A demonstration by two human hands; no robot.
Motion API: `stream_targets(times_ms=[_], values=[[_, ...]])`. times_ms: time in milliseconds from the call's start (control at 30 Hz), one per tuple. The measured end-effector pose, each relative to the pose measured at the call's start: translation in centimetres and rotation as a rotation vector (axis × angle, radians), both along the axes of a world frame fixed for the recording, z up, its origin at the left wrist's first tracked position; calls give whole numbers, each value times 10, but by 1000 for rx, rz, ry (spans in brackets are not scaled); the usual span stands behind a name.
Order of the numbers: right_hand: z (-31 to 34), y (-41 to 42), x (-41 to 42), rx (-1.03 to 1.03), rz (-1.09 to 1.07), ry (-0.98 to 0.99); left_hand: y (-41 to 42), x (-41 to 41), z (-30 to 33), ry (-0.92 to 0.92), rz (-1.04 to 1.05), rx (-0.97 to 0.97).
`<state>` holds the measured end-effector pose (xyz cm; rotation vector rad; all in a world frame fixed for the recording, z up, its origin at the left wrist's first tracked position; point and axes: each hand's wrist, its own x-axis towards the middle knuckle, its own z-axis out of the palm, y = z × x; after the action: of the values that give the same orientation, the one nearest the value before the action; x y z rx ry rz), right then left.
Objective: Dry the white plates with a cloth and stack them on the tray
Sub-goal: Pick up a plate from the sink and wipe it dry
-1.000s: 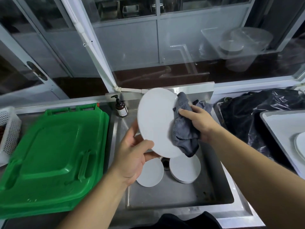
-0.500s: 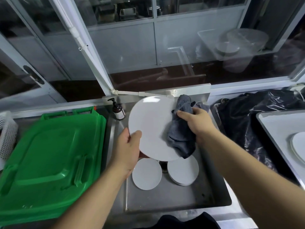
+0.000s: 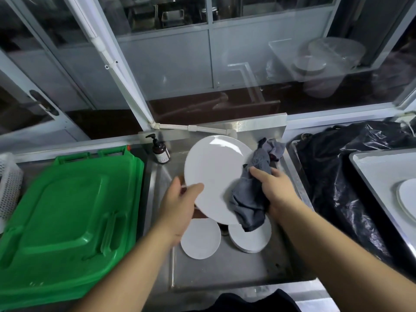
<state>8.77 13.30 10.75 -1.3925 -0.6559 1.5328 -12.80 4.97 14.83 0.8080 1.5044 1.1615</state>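
Note:
Above the steel sink (image 3: 225,271) I hold a large white plate (image 3: 216,174) tilted towards me. My left hand (image 3: 177,206) grips its lower left rim, thumb on the face. My right hand (image 3: 274,188) grips a grey cloth (image 3: 249,199) against the plate's right edge. In the sink below lie a single small white plate (image 3: 200,239) and a small stack of white plates (image 3: 249,239). At the far right a white tray (image 3: 380,176) carries a white plate (image 3: 408,199).
A green plastic lid (image 3: 67,221) covers the counter at left, with a white perforated basket (image 3: 9,188) beyond it. A brown pump bottle (image 3: 160,152) stands at the sink's back left corner. A black plastic bag (image 3: 342,176) lies between sink and tray. Glass panels rise behind.
The plate has turned from edge-on to facing me more flatly. My left thumb has come onto its face, and my right hand with the cloth has slid down its right side.

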Motion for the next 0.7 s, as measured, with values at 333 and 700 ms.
stream_targets(times_ms=[333, 700], values=[[26, 20, 14, 168, 29, -206, 17, -11, 21, 376, -172, 59], [-10, -20, -21, -219, -219, 147, -14, 40, -1, 451, 99, 85]])
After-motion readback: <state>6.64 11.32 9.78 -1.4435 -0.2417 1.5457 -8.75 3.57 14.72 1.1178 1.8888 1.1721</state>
